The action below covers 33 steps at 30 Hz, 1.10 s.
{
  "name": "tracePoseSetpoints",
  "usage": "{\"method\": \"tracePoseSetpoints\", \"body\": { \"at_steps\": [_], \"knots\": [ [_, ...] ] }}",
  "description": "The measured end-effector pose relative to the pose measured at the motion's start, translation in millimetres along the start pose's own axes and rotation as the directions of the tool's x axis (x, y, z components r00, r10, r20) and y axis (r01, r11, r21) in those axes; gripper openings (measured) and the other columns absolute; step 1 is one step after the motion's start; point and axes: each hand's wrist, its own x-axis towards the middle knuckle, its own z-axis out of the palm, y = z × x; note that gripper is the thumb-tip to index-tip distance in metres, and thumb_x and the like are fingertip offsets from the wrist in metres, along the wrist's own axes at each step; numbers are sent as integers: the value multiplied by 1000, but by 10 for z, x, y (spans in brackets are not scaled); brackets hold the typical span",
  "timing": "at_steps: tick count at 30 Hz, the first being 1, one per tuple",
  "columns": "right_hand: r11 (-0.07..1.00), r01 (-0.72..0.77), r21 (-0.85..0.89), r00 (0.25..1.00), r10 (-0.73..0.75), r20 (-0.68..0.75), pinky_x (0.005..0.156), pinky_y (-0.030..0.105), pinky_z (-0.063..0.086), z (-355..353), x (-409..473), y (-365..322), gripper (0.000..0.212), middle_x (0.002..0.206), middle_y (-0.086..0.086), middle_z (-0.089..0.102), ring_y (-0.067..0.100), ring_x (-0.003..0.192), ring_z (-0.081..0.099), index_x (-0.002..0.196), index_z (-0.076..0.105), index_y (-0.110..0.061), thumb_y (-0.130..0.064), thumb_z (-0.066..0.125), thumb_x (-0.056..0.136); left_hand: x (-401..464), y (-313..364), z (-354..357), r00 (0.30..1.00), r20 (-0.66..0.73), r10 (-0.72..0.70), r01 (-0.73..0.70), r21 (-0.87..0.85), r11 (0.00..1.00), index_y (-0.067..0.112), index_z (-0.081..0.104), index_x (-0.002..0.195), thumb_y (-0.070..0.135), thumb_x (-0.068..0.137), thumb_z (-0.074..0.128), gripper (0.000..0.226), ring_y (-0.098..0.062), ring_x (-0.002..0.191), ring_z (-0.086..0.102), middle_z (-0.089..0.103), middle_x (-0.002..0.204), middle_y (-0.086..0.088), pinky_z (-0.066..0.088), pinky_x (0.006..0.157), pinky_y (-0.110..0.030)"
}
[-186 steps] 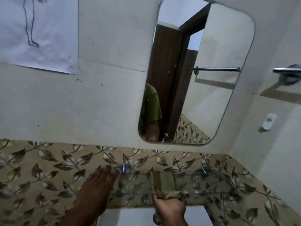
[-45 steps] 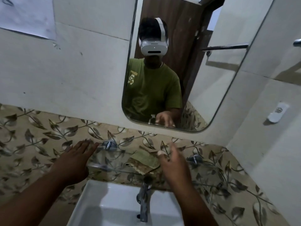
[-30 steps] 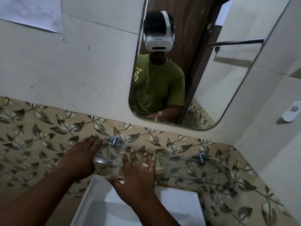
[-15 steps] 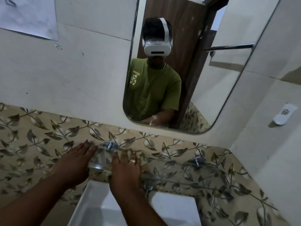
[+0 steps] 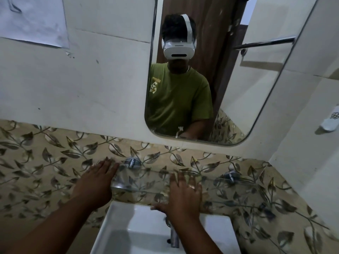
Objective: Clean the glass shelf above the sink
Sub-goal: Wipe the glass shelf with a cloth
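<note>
Glass shelf (image 5: 143,182) is seen fixed to the leaf-patterned tile wall (image 5: 45,162) on two chrome brackets (image 5: 132,161), above the white sink (image 5: 128,226) and below the mirror (image 5: 211,88). Left hand (image 5: 95,182) is laid flat with fingers extended and close together, its fingertips reaching the shelf's left end just beside the left bracket. Right hand (image 5: 183,193) is pressed palm-down on the shelf's middle with fingers spread wide and a ring worn on one; a cloth beneath them cannot be told, and the tap (image 5: 174,237) is seen just below the wrist.
</note>
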Motion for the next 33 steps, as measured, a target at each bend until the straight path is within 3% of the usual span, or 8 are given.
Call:
{"method": "tracePoseSetpoints", "body": {
  "at_steps": [2, 6, 11, 15, 17, 21, 28, 33],
  "knots": [
    [998, 33, 48, 998, -35, 54, 115, 64, 1, -28, 126, -309, 128, 167, 5, 11, 40, 150, 8, 157, 9, -28, -89, 61, 57, -6, -10, -10, 1000, 2, -9, 9, 0, 1000, 22, 33, 147, 23, 60, 66, 93, -28, 140, 33, 34, 153, -10, 27, 111, -42],
    [973, 227, 34, 974, -227, 12, 117, 64, 2, -16, 224, -790, 115, 166, 9, 12, 43, 149, 9, 155, 13, -25, -63, 78, 69, -13, 13, -22, 1000, 25, -1, 1, -1, 1000, 21, 31, 147, 25, 61, 67, 93, -30, 140, 32, 34, 153, -11, 28, 112, -44],
    [913, 407, 14, 904, -401, -149, 112, 62, 28, 199, -102, -508, 97, 157, 7, 38, 40, 138, 41, 147, 32, -27, -54, 81, 68, -11, -15, -11, 1000, 24, 14, -14, 16, 1000, 18, 37, 145, 28, 56, 74, 97, -34, 135, 40, 42, 148, -15, 34, 108, -47],
    [974, 208, 89, 974, -198, -110, 119, 62, 11, 54, -295, 147, 103, 164, -4, 25, 35, 148, 22, 153, 25, -38, -99, 28, 70, -8, -24, 10, 999, 6, 39, -39, 18, 999, 15, 44, 140, 23, 46, 79, 101, -36, 128, 48, 49, 142, -17, 42, 102, -49],
    [987, 127, 99, 992, -125, -27, 118, 62, 1, -87, -209, 340, 110, 167, -7, 9, 35, 152, 4, 156, 12, -39, -101, 2, 65, 4, -24, 8, 999, -3, 43, -43, 18, 999, 14, 45, 139, 22, 45, 79, 100, -36, 128, 48, 49, 142, -17, 42, 101, -49],
    [986, 102, 129, 995, -103, -4, 116, 66, -2, -131, 64, 185, 107, 167, -5, 3, 41, 150, -4, 156, 3, -40, -95, -11, 65, -4, -9, -1, 999, -6, 34, -34, 26, 999, 14, 48, 137, 20, 43, 80, 99, -36, 126, 50, 51, 140, -17, 43, 99, -49],
    [951, 280, 127, 957, -267, -110, 118, 49, 24, 16, -154, 345, 55, 162, -9, 27, 29, 146, 30, 152, 26, -42, -54, 23, 99, 0, 21, -50, 1000, -3, 30, -30, 25, 999, 15, 46, 139, 20, 44, 80, 101, -35, 128, 48, 49, 143, -15, 42, 101, -48],
    [971, 121, 207, 990, -103, -93, 114, 40, 33, -51, -126, 987, 45, 156, -16, 37, 17, 141, 38, 147, 36, -43, -46, 29, 103, 3, 0, -39, 1000, 17, 26, -26, 18, 1000, 19, 43, 142, 22, 48, 78, 100, -34, 131, 44, 45, 146, -14, 40, 104, -48]
  ]
}}
